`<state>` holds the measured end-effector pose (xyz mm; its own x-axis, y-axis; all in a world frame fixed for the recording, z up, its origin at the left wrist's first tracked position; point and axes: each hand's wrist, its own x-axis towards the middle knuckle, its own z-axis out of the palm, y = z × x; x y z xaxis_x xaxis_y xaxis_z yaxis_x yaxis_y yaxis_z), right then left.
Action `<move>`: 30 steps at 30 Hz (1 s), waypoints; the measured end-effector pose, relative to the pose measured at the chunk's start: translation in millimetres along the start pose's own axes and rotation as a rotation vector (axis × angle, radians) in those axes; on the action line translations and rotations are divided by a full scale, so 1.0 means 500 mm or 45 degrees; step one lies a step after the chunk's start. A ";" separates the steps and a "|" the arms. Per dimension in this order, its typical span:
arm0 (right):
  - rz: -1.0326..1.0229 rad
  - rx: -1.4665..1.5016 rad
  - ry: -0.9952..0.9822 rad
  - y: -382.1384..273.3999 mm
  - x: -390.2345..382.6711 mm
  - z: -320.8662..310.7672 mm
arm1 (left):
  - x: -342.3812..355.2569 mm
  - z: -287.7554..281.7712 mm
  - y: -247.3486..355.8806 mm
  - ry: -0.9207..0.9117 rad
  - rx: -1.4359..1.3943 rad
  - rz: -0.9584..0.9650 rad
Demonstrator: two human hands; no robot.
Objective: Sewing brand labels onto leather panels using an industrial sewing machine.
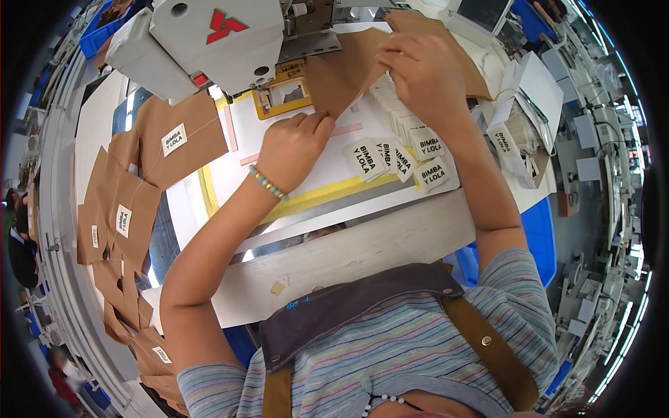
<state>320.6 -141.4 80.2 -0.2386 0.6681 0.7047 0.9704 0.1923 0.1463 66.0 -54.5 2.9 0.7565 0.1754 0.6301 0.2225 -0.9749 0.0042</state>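
Note:
A brown fabric panel (341, 73) lies under the sewing machine's right side, between my two hands. My left hand (298, 145), with a beaded bracelet at its wrist, is closed on the panel's near corner. Farther right, my right hand (424, 78) pinches the panel's edge and lifts it a little. A yellow-edged frame (282, 97) sits beside the panel, below the machine head (216, 35). Close to my right forearm are white printed labels (367, 159), fanned out loosely, and a taller stack of labels (394, 111). Another pile of brown panels (446, 45) is beyond my right hand.
On the left, a chain of brown pieces with sewn-on labels (174, 139) hangs over the table edge. A white box of labels (519, 136) stands at the right, above a blue bin (536, 240). The pale table edge (355, 244) runs in front of me.

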 end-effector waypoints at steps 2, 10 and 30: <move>0.032 -0.057 -0.005 0.020 0.007 -0.016 | 0.027 0.027 0.005 -0.096 0.036 -0.065; 0.216 0.232 -0.028 0.065 -0.032 0.012 | 0.039 0.062 -0.010 -0.132 0.083 0.068; -0.009 0.352 -0.811 -0.113 -0.120 0.020 | -0.184 -0.155 0.008 -0.416 0.110 -0.434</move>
<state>279.6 -185.3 23.0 -0.3023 0.9417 0.1474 0.9438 0.3174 -0.0923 -50.1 -85.2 5.1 0.7823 0.5303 0.3266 0.5313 -0.8419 0.0944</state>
